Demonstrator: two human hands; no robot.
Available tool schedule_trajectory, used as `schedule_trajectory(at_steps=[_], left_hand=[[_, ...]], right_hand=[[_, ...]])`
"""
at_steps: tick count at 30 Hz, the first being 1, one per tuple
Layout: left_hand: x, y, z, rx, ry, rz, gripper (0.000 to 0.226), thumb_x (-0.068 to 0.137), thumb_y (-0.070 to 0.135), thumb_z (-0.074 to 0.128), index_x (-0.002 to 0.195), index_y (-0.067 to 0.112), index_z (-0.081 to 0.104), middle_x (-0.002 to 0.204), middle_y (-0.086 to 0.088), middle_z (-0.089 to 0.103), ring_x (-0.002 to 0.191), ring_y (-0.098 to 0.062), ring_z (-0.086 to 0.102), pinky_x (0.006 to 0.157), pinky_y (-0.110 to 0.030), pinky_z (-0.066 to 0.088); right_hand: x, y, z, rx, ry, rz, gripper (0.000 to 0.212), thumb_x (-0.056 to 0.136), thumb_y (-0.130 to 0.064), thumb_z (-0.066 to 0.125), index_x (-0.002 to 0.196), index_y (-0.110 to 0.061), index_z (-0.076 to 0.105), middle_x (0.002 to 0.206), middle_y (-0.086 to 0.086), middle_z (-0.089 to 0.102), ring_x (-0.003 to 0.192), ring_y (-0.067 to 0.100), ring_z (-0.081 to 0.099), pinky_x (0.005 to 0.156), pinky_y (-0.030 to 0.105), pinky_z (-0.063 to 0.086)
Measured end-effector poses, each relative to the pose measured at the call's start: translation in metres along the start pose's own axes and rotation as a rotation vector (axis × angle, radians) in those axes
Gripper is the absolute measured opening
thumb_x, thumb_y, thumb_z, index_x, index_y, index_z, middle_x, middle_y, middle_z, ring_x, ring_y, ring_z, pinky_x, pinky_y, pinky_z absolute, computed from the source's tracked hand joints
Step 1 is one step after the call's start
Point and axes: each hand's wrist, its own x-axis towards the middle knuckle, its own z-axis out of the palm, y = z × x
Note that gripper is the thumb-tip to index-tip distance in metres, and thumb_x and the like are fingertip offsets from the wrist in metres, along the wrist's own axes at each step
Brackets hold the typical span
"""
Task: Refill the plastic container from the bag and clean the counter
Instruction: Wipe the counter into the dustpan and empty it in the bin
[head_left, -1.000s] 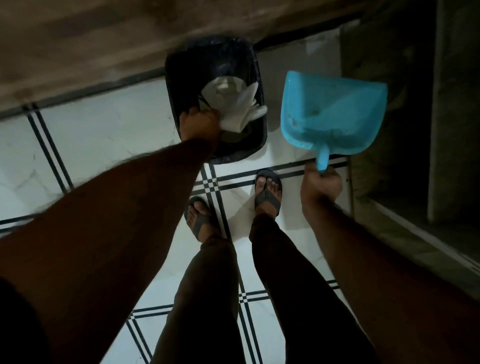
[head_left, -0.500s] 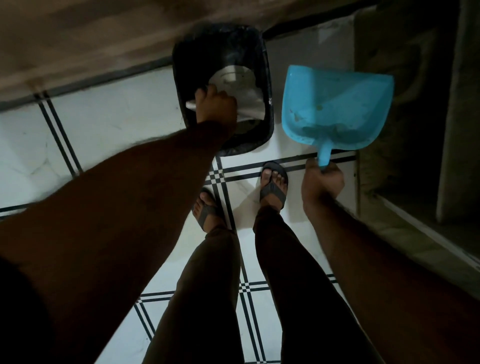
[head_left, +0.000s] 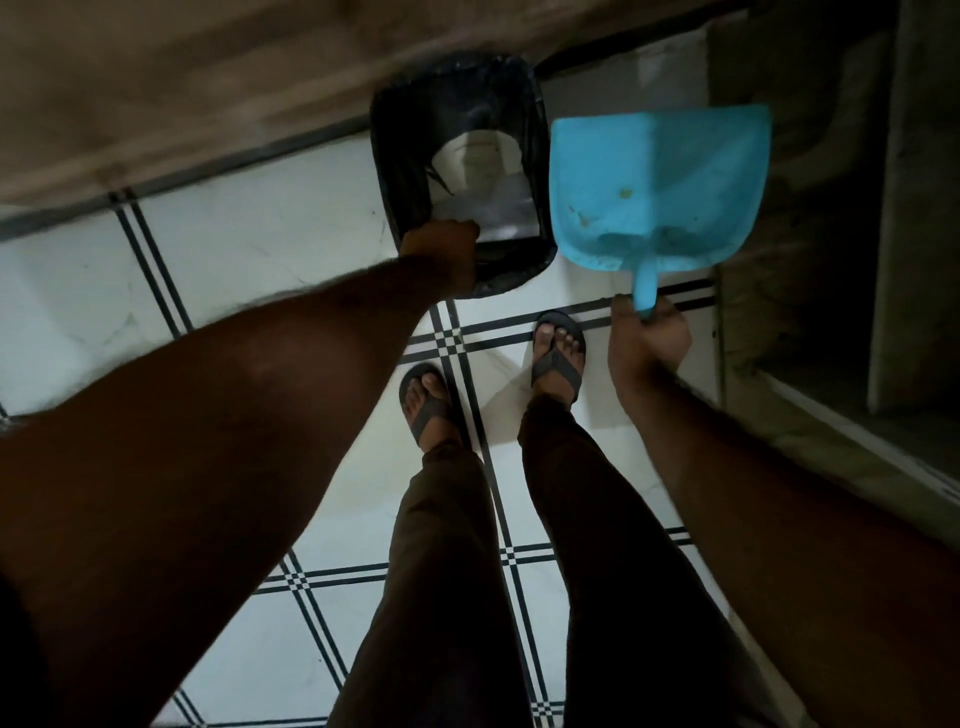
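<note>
The bin (head_left: 457, 171) rim is gripped by the left hand (head_left: 441, 249), fingertips hidden inside; the dustpan (head_left: 660, 187) handle is clenched by the right hand (head_left: 649, 338).

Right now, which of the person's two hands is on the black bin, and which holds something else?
The left hand grips the near rim of the black bin. The right hand holds the blue dustpan by its handle, beside the bin.
</note>
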Motion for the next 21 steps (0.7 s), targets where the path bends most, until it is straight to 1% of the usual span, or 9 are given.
schedule_trajectory(at_steps=[4,7,9,11,12,14,15,19,21], left_hand=[[-0.06,-0.013,-0.021,-0.283,0.052,0.081,0.046,0.104,0.027,0.06,0.146,0.007,0.058,0.146,-0.023,0.062,0.136,-0.042,0.058,0.116,-0.047,0.047],[-0.112,-0.01,-0.05,-0.394,0.163,0.132,0.062,0.102,0.04,0.053,0.159,0.018,0.046,0.154,-0.017,0.058,0.142,-0.039,0.054,0.118,-0.047,0.046],[-0.152,-0.004,-0.073,-0.41,0.204,0.157,0.056,0.108,0.036,0.053,0.16,0.02,0.044,0.154,-0.017,0.059,0.142,-0.039,0.054,0.118,-0.044,0.044],[-0.188,-0.002,-0.095,-0.431,0.263,0.167,0.05,0.111,0.036,0.05,0.158,0.018,0.049,0.149,-0.017,0.063,0.139,-0.038,0.057,0.116,-0.04,0.045],[-0.206,-0.002,-0.106,-0.431,0.282,0.167,0.046,0.112,0.037,0.049,0.153,0.016,0.053,0.145,-0.018,0.065,0.136,-0.038,0.06,0.112,-0.04,0.047],[-0.239,-0.001,-0.127,-0.401,0.331,0.194,0.042,0.111,0.039,0.049,0.139,0.011,0.062,0.134,-0.02,0.071,0.125,-0.04,0.065,0.104,-0.044,0.051],[-0.258,0.003,-0.142,-0.4,0.353,0.215,0.041,0.11,0.04,0.049,0.133,0.01,0.066,0.129,-0.019,0.073,0.121,-0.039,0.068,0.1,-0.044,0.052],[-0.329,0.036,-0.205,-0.447,0.483,0.29,0.026,0.109,0.027,0.054,0.12,0.013,0.073,0.119,-0.013,0.078,0.113,-0.032,0.071,0.093,-0.036,0.051],[-0.361,0.063,-0.235,-0.459,0.533,0.358,0.028,0.106,0.033,0.052,0.115,0.017,0.074,0.115,-0.01,0.078,0.111,-0.032,0.071,0.094,-0.037,0.054]], right_hand=[[-0.039,-0.031,-0.029,0.062,-0.074,0.046,0.037,0.091,-0.047,0.08,0.09,-0.012,0.069,0.079,0.001,0.067,0.076,0.02,0.066,0.068,0.034,0.052],[-0.067,-0.052,-0.053,0.179,-0.166,0.133,0.054,0.074,-0.07,0.082,0.072,-0.019,0.063,0.063,-0.002,0.059,0.06,0.021,0.059,0.058,0.038,0.051],[-0.087,-0.068,-0.075,0.228,-0.226,0.099,0.059,0.074,-0.077,0.077,0.069,-0.02,0.061,0.062,0.002,0.055,0.056,0.021,0.052,0.055,0.036,0.044],[-0.114,-0.096,-0.103,0.287,-0.243,0.056,0.058,0.083,-0.076,0.072,0.07,-0.021,0.062,0.061,0.004,0.052,0.05,0.02,0.049,0.051,0.032,0.041],[-0.129,-0.109,-0.117,0.33,-0.245,0.04,0.055,0.09,-0.071,0.069,0.072,-0.019,0.065,0.058,0.005,0.05,0.045,0.018,0.046,0.047,0.028,0.039],[-0.158,-0.134,-0.148,0.408,-0.223,0.028,0.056,0.101,-0.059,0.064,0.079,-0.008,0.068,0.052,0.006,0.047,0.037,0.015,0.04,0.04,0.02,0.033],[-0.173,-0.145,-0.164,0.442,-0.212,0.022,0.056,0.104,-0.056,0.061,0.08,-0.005,0.068,0.051,0.006,0.046,0.036,0.015,0.039,0.038,0.019,0.031],[-0.232,-0.184,-0.235,0.539,-0.144,-0.06,0.057,0.103,-0.059,0.06,0.076,-0.009,0.066,0.055,0.009,0.048,0.04,0.016,0.042,0.041,0.024,0.035],[-0.255,-0.196,-0.273,0.576,-0.083,-0.124,0.057,0.1,-0.064,0.06,0.071,-0.015,0.067,0.056,0.008,0.052,0.044,0.017,0.048,0.045,0.028,0.039]])
